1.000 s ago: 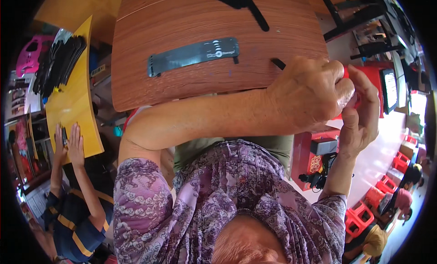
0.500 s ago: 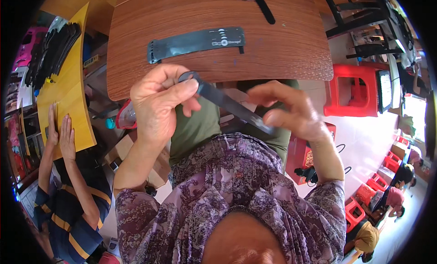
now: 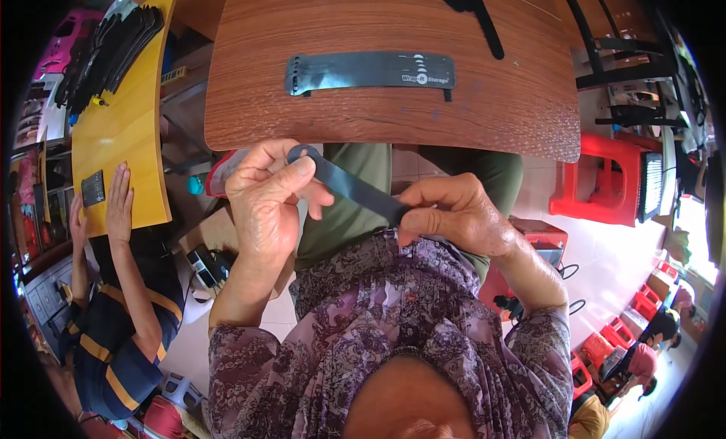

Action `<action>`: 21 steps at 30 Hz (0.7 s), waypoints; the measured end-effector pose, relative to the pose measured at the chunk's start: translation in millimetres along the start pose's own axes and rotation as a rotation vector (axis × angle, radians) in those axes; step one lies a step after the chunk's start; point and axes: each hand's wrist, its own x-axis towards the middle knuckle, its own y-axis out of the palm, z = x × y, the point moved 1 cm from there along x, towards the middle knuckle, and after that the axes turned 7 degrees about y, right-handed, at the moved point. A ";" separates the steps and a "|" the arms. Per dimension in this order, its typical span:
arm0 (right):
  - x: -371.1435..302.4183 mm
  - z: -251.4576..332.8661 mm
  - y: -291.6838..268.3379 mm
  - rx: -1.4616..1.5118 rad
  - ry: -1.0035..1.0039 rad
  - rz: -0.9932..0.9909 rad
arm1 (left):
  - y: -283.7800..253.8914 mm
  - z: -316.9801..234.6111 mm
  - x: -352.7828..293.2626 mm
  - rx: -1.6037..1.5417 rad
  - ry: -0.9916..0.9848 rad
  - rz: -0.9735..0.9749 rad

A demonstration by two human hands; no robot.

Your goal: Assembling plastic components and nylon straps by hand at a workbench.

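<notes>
A black strap (image 3: 355, 192) with a round, holed end is stretched between my two hands, over my lap and off the table's near edge. My left hand (image 3: 266, 198) pinches its round end between thumb and fingers. At the lower, other end, my right hand (image 3: 456, 215) grips the strap between thumb and forefinger. Beyond my hands, a wide dark flat strip (image 3: 355, 73) lies on the brown table (image 3: 318, 125), with holes at its left end, pale printing at its right, and small black tabs under its near edge.
More black straps (image 3: 488, 27) lie at the table's far edge. On the left, a co-worker's hands (image 3: 119, 204) rest at a yellow table (image 3: 132, 136) bearing a pile of black straps (image 3: 113, 49). A red stool (image 3: 601, 182) stands right of my table, near a black metal frame (image 3: 628, 49).
My right hand has come to the strap's lower end and now grips it; it was blurred and looser there before. The view has shifted, while my left hand keeps its pinch.
</notes>
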 end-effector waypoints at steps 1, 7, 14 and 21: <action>0.5 -2.7 -3.4 -0.046 -0.021 -0.072 | -3.8 0.9 2.8 0.021 0.007 0.002; -12.0 11.8 -27.8 -0.286 -0.144 -0.377 | -27.6 -6.0 19.0 0.411 0.065 -0.016; 5.5 24.9 -45.9 -0.239 -0.235 -0.549 | -20.2 -13.9 45.9 0.477 0.112 0.090; 18.4 21.1 -63.6 -0.071 -0.210 -0.602 | -24.8 -14.7 63.4 0.609 0.077 0.182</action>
